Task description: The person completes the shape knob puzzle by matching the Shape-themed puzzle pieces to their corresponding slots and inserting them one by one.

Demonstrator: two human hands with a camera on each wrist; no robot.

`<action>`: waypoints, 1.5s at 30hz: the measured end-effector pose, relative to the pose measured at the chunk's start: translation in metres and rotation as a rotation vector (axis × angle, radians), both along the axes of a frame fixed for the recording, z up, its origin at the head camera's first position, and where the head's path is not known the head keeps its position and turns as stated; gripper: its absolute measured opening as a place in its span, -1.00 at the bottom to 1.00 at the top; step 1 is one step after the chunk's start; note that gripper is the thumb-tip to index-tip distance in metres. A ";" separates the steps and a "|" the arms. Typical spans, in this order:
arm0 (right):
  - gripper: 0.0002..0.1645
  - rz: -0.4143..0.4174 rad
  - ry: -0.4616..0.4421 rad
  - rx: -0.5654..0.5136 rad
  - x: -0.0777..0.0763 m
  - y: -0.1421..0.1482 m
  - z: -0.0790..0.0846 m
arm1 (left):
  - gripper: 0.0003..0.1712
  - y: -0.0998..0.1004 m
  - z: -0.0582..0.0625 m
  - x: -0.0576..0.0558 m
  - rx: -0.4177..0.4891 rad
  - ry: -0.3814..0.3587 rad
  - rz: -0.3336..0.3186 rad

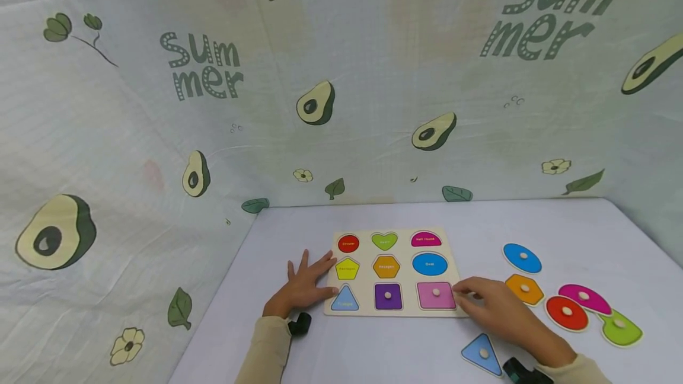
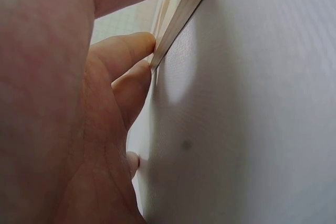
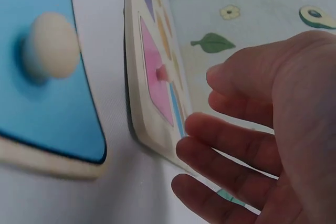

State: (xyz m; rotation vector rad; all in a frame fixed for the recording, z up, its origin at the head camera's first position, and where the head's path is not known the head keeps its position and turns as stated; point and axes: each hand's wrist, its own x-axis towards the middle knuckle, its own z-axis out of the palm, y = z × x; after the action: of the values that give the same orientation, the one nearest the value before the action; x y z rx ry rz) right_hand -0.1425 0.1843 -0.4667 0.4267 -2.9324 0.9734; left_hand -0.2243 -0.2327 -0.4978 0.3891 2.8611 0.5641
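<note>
A wooden shape puzzle board [image 1: 366, 280] lies on the table. My left hand [image 1: 302, 287] is spread at its left side, with fingertips and thumb touching the edge. In the bottom row sit a knobbed purple square [image 1: 381, 302] and a knobbed pink rectangle [image 1: 427, 302]. My right hand [image 1: 496, 308] is at the board's lower right corner, beside the pink rectangle. The right wrist view shows its fingers [image 3: 231, 166] loosely bent, holding nothing. A blue triangle piece [image 1: 477, 353] lies just below that hand, its round knob [image 3: 55, 45] large in the right wrist view.
Right of the board lie a blue oval [image 1: 514, 253], an orange hexagon [image 1: 520, 296], a red circle [image 1: 560, 320], a magenta half round [image 1: 597, 301] and a green heart [image 1: 624, 335]. The last two overlap. An avocado-print cloth [image 1: 363, 159] hangs behind the white table [image 1: 299, 224].
</note>
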 end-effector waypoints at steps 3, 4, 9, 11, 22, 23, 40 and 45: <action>-0.78 0.011 -0.021 -0.001 0.003 0.004 0.000 | -0.07 0.000 0.001 0.001 0.003 0.003 -0.003; -0.79 0.017 -0.029 -0.002 0.004 0.005 0.000 | -0.07 -0.001 0.001 0.001 0.004 0.004 -0.004; -0.76 0.064 -0.060 0.011 0.008 0.014 -0.001 | -0.07 -0.002 0.000 0.001 0.019 0.007 0.001; -0.75 0.099 -0.070 0.018 0.009 0.018 -0.002 | -0.08 -0.002 -0.002 0.000 0.018 0.009 0.005; -0.71 0.206 -0.117 0.031 0.022 0.039 -0.013 | -0.06 -0.001 0.000 0.000 0.020 0.004 0.009; -0.72 0.213 -0.119 0.031 0.023 0.039 -0.014 | -0.06 -0.001 0.000 0.000 0.017 0.003 0.012; -0.76 0.247 -0.261 0.057 0.026 0.045 -0.011 | -0.07 -0.001 0.000 0.003 0.034 0.013 0.020; -0.71 0.251 -0.236 0.108 0.027 0.044 -0.011 | -0.08 -0.001 -0.003 0.002 0.026 0.014 0.015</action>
State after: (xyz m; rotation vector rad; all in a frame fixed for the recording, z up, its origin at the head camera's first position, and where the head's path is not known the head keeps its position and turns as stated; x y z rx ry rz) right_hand -0.1158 0.2286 -0.4776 0.7488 -3.2136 0.9502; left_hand -0.2219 -0.2336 -0.5003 0.3774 2.8750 0.6042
